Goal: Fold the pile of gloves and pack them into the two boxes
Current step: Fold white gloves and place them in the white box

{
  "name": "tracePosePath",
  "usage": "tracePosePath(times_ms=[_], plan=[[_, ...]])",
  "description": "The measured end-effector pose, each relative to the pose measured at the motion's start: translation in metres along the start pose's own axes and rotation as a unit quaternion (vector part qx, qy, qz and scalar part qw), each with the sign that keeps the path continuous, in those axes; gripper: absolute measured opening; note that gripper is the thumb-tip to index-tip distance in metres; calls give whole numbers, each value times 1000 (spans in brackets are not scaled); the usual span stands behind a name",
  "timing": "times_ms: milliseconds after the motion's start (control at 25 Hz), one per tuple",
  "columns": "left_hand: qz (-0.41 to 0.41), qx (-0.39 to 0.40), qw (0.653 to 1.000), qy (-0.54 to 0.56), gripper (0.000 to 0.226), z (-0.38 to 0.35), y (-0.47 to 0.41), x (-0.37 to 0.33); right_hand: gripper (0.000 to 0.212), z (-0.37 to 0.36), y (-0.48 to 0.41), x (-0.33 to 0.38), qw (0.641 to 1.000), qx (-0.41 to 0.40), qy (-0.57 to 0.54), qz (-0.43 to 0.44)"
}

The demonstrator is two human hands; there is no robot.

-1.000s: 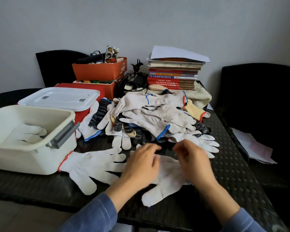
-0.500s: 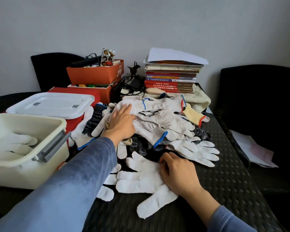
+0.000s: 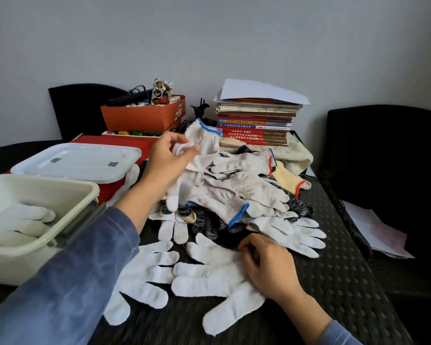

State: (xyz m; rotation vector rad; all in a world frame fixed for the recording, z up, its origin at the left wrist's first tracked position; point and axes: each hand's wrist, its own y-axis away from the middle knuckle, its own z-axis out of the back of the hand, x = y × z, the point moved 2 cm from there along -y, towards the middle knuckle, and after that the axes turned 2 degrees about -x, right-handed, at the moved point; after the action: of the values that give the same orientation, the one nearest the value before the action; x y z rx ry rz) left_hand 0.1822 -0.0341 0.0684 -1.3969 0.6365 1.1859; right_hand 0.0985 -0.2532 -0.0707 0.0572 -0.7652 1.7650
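Dark desk point(image 3: 334, 282): my left hand point(image 3: 167, 160) pinches a blue-cuffed glove point(image 3: 204, 138) above the pile point(image 3: 246, 190), so I'd lift slowly, right hand point(image 3: 271, 267) curled on the flat white glove point(image 3: 209, 277), grip unclear.
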Motion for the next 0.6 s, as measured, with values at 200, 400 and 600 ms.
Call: tracePosePath(times_ms=[200,400,600], plan=[[85,166,982,35,26,-3,58,7,19,39,-12,30,925,-99,-338,-140],[118,280,953,17,39,-9,94,20,37,57,-19,55,884,80,-406,-218],[169,310,934,-56,20,7,96,34,13,60,-11,44,865,63,-439,-233]])
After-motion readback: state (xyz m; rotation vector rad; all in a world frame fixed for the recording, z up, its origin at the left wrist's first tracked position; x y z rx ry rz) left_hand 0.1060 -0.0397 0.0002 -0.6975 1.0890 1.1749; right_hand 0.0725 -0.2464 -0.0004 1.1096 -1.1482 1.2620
